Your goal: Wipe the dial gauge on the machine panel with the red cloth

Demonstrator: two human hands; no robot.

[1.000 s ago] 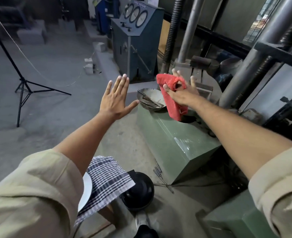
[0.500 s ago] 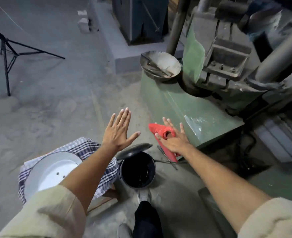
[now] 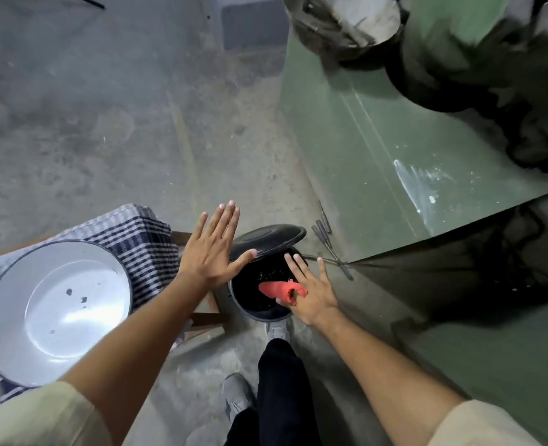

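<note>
Workshop floor beside heavy machinery — industrial, not domestic.

Showing a bare, dusty concrete floor [image 3: 105, 130] stained in patches, with a green-painted metal machine base [image 3: 395, 162] rising on the right, scuffed with white marks. Sitting on that base, a dented metal pan [image 3: 346, 20] holding tools or scraps — too blurred to tell which. Lying on the floor by the base, a few thin dark metal tools [image 3: 322, 226], and standing near them a black pedal bin [image 3: 259, 304] with its lid up.
</note>
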